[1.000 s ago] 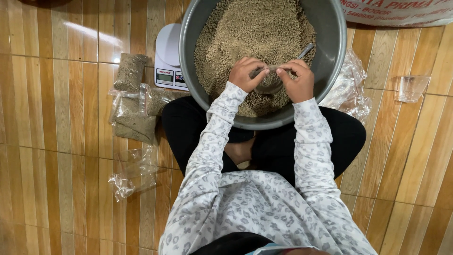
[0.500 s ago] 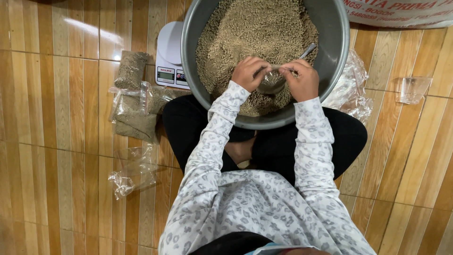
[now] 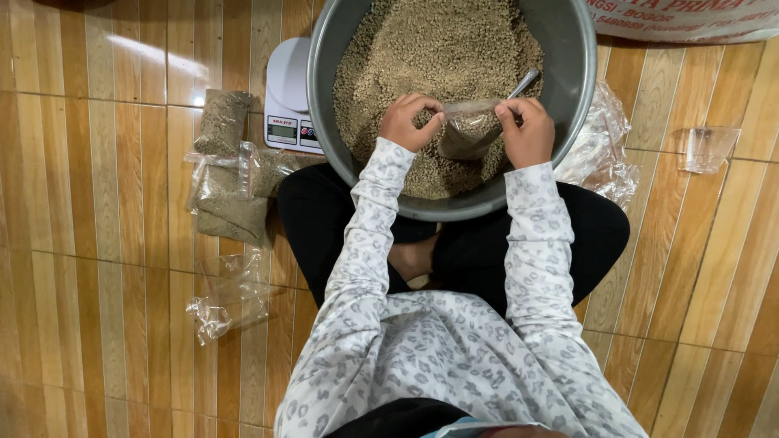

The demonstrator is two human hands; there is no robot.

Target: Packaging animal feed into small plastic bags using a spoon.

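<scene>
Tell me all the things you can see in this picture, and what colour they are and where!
basin: one, grey metal, top centre, against the person's legs.
grain: one heap, tan, filling the basin.
small bag: one, clear, part full of grain, held over the basin.
spoon handle: one, silver, sticking up by the right hand.
scale: one, white, left of the basin.
filled bags: a few, clear with tan grain, on the floor at left.
empty bags: clear, crumpled, lower left.
plastic pile: clear, right of the basin.
sack: one, white, top right.
floor: wooden, orange-brown.
left hand: pinching the bag's left edge.
right hand: pinching its right edge.
</scene>
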